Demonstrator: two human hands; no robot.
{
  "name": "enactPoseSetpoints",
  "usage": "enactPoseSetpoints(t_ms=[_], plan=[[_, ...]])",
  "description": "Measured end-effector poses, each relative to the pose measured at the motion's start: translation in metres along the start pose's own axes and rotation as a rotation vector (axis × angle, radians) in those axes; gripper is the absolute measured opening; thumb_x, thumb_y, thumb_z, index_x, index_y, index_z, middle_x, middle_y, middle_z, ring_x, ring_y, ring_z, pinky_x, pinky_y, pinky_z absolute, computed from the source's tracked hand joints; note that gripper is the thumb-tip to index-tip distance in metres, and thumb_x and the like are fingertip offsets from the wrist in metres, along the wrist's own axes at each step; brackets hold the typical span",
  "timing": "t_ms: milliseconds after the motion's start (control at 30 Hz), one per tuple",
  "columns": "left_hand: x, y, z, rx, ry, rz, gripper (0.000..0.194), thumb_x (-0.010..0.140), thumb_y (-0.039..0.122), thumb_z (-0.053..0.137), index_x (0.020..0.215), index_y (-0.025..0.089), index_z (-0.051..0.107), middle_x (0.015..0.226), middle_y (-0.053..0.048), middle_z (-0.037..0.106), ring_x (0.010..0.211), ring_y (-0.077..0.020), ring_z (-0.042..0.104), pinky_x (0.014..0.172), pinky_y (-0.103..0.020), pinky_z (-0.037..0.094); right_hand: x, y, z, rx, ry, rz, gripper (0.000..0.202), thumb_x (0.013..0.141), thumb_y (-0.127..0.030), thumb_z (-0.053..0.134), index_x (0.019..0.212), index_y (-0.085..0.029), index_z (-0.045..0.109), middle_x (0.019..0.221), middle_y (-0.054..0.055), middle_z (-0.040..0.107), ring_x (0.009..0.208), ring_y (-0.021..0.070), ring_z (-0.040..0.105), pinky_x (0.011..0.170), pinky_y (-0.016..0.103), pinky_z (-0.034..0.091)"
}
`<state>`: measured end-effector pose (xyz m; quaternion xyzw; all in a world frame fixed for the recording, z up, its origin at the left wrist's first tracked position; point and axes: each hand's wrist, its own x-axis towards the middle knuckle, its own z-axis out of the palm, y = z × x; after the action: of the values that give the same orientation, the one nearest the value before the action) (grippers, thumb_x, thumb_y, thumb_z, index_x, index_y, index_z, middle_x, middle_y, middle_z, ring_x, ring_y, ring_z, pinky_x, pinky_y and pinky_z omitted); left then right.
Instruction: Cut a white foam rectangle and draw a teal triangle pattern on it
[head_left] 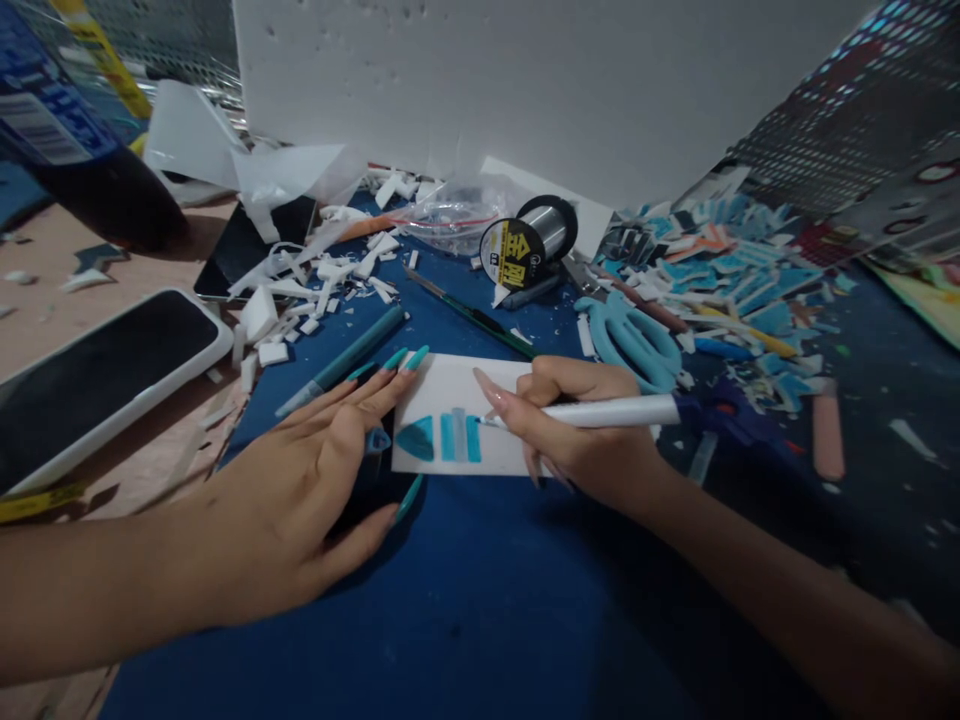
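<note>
My right hand [600, 455] grips a white marker [622, 411] with a dark end, and its tip meets a small white card [499, 460]. Blue stripes [472, 438] and a blue pointed shape [418, 438] mark the card, the stripes lying just left of the tip. My left hand [292, 500] rests flat with fingers stretched out, fingertips at the card's left edge, holding nothing. Beside those fingers lies a teal pen-like stick [345, 355]. Behind the card is a slim craft knife [480, 318].
Light blue scissors [634, 335] and a wire spool [517, 250] lie behind the card. Blue and white offcuts [750, 275] heap up at right. White scraps [330, 285], a phone [112, 370] and a dark bottle [105, 190] occupy the left. A white foam board [487, 90] stands behind.
</note>
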<state>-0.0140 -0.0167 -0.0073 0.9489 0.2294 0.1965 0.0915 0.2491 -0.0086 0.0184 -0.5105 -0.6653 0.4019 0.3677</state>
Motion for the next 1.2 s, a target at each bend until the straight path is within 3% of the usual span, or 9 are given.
enactPoseSetpoints(t_ms=[100, 200, 300, 433, 700, 867, 967, 1100, 1200], plan=[[-0.0016, -0.0004, 0.0012, -0.019, -0.019, -0.029, 0.093, 0.105, 0.02, 0.047, 0.162, 0.005, -0.025, 0.161, -0.034, 0.04, 0.156, -0.0326, 0.037, 0.119, -0.055, 0.048, 0.0001, -0.0007, 0.0002, -0.051, -0.018, -0.031, 0.049, 0.084, -0.018, 0.065, 0.053, -0.023, 0.028, 0.042, -0.006, 0.04, 0.035, 0.0087, 0.045, 0.04, 0.024, 0.034], [-0.0033, -0.0007, 0.0019, -0.021, 0.0, -0.012, 0.092, 0.105, 0.017, 0.048, 0.162, 0.003, -0.023, 0.163, -0.034, 0.036, 0.158, -0.0306, 0.031, 0.121, -0.055, 0.044, -0.0001, -0.0006, -0.0006, -0.053, -0.072, -0.053, 0.049, 0.083, -0.017, 0.065, 0.052, -0.023, 0.028, 0.042, -0.006, 0.042, 0.036, 0.0084, 0.044, 0.042, 0.024, 0.036], [-0.0038, -0.001, 0.0028, -0.021, -0.001, -0.002, 0.094, 0.105, 0.017, 0.049, 0.161, 0.003, -0.026, 0.164, -0.034, 0.035, 0.161, -0.0279, 0.026, 0.123, -0.054, 0.042, -0.0013, 0.0026, -0.0003, 0.021, -0.007, 0.007, 0.048, 0.086, -0.023, 0.068, 0.055, -0.024, 0.031, 0.042, -0.007, 0.042, 0.037, 0.0101, 0.045, 0.041, 0.025, 0.037], [-0.0026, -0.0002, 0.0043, -0.026, 0.022, -0.011, 0.091, 0.105, 0.018, 0.047, 0.162, 0.003, -0.023, 0.161, -0.035, 0.04, 0.158, -0.0301, 0.033, 0.121, -0.056, 0.044, -0.0015, 0.007, 0.0016, 0.052, 0.035, 0.009, 0.048, 0.087, -0.029, 0.071, 0.057, -0.025, 0.034, 0.045, -0.007, 0.042, 0.037, 0.0101, 0.043, 0.037, 0.025, 0.031], [-0.002, 0.0007, 0.0045, -0.065, -0.006, -0.07, 0.094, 0.106, 0.023, 0.049, 0.164, 0.013, -0.024, 0.166, -0.03, 0.035, 0.153, -0.0368, 0.041, 0.119, -0.059, 0.047, 0.0006, 0.0069, -0.0009, 0.1, -0.084, 0.056, 0.051, 0.086, -0.035, 0.068, 0.056, -0.025, 0.029, 0.043, -0.007, 0.038, 0.034, 0.0124, 0.047, 0.038, 0.027, 0.037], [-0.0015, 0.002, 0.0058, -0.079, 0.02, -0.079, 0.089, 0.106, 0.023, 0.046, 0.165, 0.016, -0.021, 0.166, -0.028, 0.037, 0.153, -0.0367, 0.042, 0.118, -0.06, 0.047, -0.0008, 0.0068, -0.001, 0.031, -0.061, 0.029, 0.05, 0.085, -0.028, 0.073, 0.056, -0.024, 0.032, 0.046, -0.006, 0.042, 0.037, 0.0102, 0.046, 0.039, 0.025, 0.037], [-0.0014, 0.002, 0.0052, -0.052, 0.015, -0.072, 0.088, 0.107, 0.024, 0.045, 0.165, 0.012, -0.019, 0.163, -0.03, 0.04, 0.151, -0.0371, 0.044, 0.116, -0.06, 0.049, -0.0012, 0.0057, -0.0002, 0.037, -0.102, 0.011, 0.05, 0.086, -0.026, 0.072, 0.054, -0.023, 0.034, 0.047, -0.006, 0.042, 0.038, 0.0098, 0.046, 0.042, 0.025, 0.039], [-0.0012, 0.0017, 0.0049, -0.011, 0.014, -0.043, 0.085, 0.108, 0.024, 0.043, 0.163, 0.005, -0.017, 0.162, -0.034, 0.038, 0.154, -0.0359, 0.04, 0.118, -0.059, 0.048, -0.0007, 0.0055, 0.0006, 0.062, -0.014, 0.046, 0.048, 0.087, -0.031, 0.073, 0.058, -0.024, 0.035, 0.049, -0.006, 0.043, 0.038, 0.0097, 0.047, 0.037, 0.023, 0.034], [-0.0025, 0.0016, 0.007, 0.014, 0.03, -0.036, 0.078, 0.108, 0.025, 0.042, 0.162, 0.0, -0.008, 0.161, -0.036, 0.039, 0.156, -0.034, 0.037, 0.12, -0.055, 0.046, 0.0, 0.005, 0.0002, 0.052, -0.091, 0.034, 0.049, 0.084, -0.028, 0.074, 0.056, -0.023, 0.034, 0.049, -0.007, 0.04, 0.037, 0.0084, 0.044, 0.036, 0.022, 0.03]])
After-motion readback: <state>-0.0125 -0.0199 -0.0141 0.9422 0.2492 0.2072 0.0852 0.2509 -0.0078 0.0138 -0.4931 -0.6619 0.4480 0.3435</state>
